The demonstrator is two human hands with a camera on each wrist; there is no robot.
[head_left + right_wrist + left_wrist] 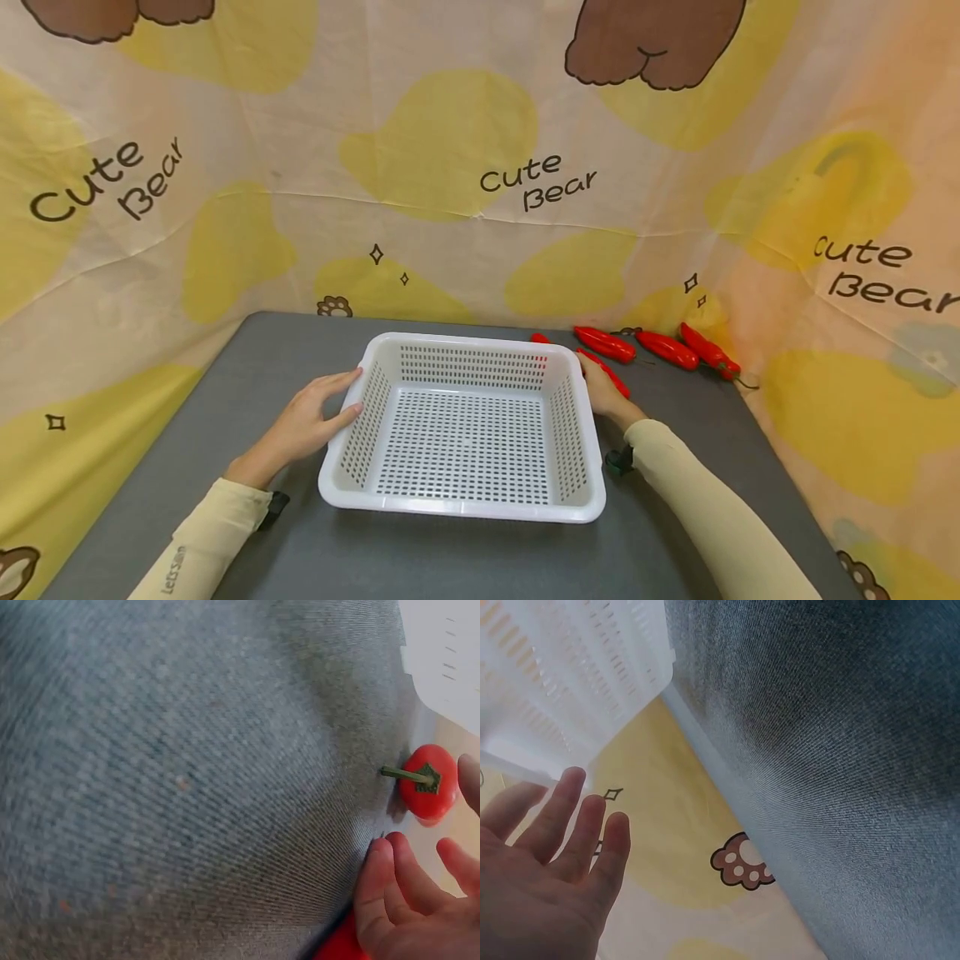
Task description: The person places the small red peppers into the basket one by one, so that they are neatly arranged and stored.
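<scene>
Cloth printed with yellow patches hangs on the left and runs round behind the grey table. From the lower left I see a cream sleeve with a small dark device at its cuff. The left hand is spread, fingers and thumb extended, tips at the left rim of the white basket. That basket is at mid-table, its slotted floor facing up; whether it rests flat or is raised, I cannot tell. Past its far right corner peeks one red pepper. The right hand is at the right rim; my right wrist view shows its fingers loosely extended, but I cannot tell whether they press the basket. A second pepper lies just beyond that hand, a third behind it. Farther right I find a fourth and, beside it, a fifth.
</scene>
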